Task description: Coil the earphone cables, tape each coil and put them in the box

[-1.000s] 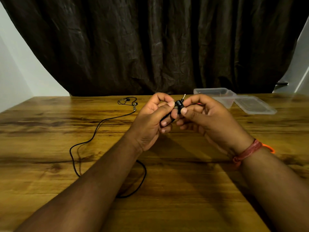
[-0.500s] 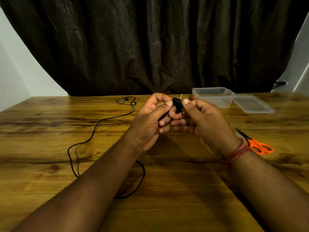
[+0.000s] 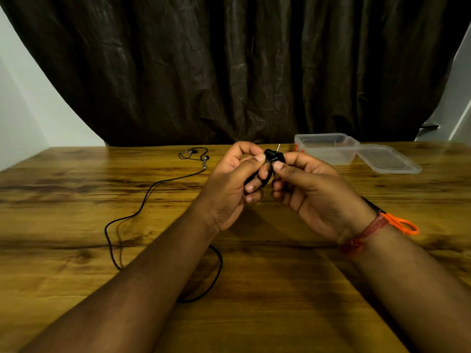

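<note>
Wooden table (image 3: 254, 314), no writing legible; left hand (image 3: 229, 189) and right hand (image 3: 316, 194) fingers pinch black coil (image 3: 271, 156).

Wooden table (image 3: 254, 314) carries earphone cable (image 3: 132, 215); clear box (image 3: 328, 149); lid (image 3: 387, 161); orange scissors (image 3: 400, 222)

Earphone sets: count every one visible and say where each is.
2. One coiled earphone is pinched between the left hand and right hand. One loose earphone cable trails across the wooden table to the left. More may be hidden by the arms.
</note>
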